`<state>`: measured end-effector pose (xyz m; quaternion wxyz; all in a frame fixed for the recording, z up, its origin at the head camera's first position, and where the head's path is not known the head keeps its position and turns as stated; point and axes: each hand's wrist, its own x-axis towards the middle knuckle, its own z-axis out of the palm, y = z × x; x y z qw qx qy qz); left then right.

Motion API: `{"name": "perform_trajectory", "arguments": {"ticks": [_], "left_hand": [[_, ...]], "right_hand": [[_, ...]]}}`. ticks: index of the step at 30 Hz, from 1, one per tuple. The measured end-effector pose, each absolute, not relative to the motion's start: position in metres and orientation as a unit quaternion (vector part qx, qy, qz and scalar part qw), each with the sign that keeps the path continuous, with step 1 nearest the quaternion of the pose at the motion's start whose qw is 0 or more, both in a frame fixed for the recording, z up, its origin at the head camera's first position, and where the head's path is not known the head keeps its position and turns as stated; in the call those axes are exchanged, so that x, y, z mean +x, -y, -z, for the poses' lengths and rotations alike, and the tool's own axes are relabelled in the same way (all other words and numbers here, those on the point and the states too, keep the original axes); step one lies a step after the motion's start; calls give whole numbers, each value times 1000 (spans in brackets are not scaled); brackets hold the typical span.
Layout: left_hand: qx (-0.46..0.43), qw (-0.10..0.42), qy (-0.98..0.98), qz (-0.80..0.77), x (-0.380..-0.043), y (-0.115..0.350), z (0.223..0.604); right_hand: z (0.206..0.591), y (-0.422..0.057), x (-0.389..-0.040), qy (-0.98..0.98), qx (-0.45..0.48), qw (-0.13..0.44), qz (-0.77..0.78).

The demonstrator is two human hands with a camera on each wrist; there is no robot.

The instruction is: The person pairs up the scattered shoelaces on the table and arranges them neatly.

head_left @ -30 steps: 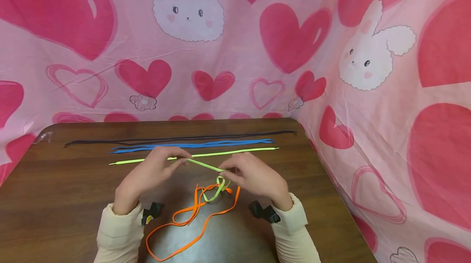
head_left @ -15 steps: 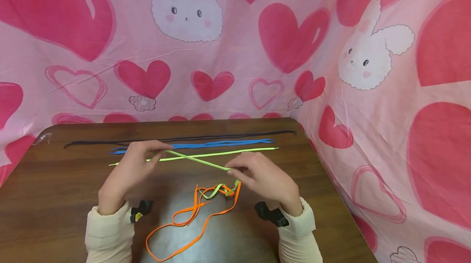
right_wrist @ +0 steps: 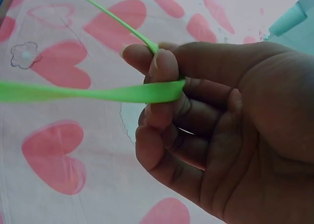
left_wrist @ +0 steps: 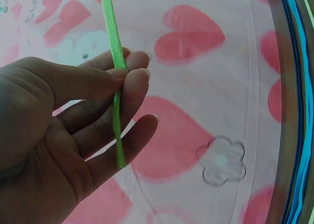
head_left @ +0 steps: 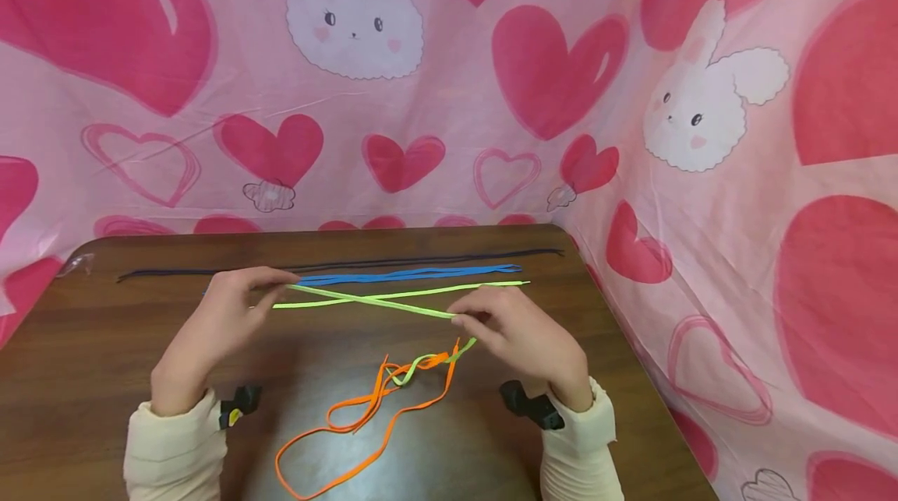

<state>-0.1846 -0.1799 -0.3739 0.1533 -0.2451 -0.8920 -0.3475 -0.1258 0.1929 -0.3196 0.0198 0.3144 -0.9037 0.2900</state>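
Between both hands a flat lime-green shoelace (head_left: 372, 301) is stretched taut over the table. My left hand (head_left: 220, 322) pinches it near one end between thumb and index finger; in the left wrist view a short tail of the lace (left_wrist: 117, 121) hangs below the pinch. My right hand (head_left: 526, 333) pinches the same lace farther along, and in the right wrist view the rest of the lace (right_wrist: 98, 93) trails away from the fingers. That trailing part runs down to an orange shoelace (head_left: 389, 439), which lies in loose loops on the table, and overlaps its bunched part.
Behind the hands lie a second lime-green shoelace (head_left: 484, 285), blue shoelaces (head_left: 421, 273) and dark shoelaces (head_left: 393, 261), stretched sideways across the brown table (head_left: 84, 376). A scrap of clear plastic (head_left: 76, 263) is at the back left corner. A pink heart-patterned cloth (head_left: 435, 96) hangs behind and at right.
My left hand has moved left and my right hand slightly right, lengthening the taut stretch of lime-green lace between them. The trailing part has drawn out of its loop near the orange lace.
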Motion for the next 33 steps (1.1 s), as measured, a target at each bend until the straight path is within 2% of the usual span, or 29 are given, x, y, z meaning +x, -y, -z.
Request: {"name": "perform_trajectory", "arguments": {"ticks": [11,20,24,33], "left_hand": [[-209,181,907,317,-188,215,380],[-193,210,920,270,-189,247,391],[-192,205,929,241,-190,262,395],[-169,175,944,224,-186,292,404]], "right_hand": [[315,-207,-131,911,306,45,-271],[315,-232,-137,925,253,12,-282],[320,-247,-141,933,228,-12,-280],[336,-282,-154,944,200,-12,-263]]}}
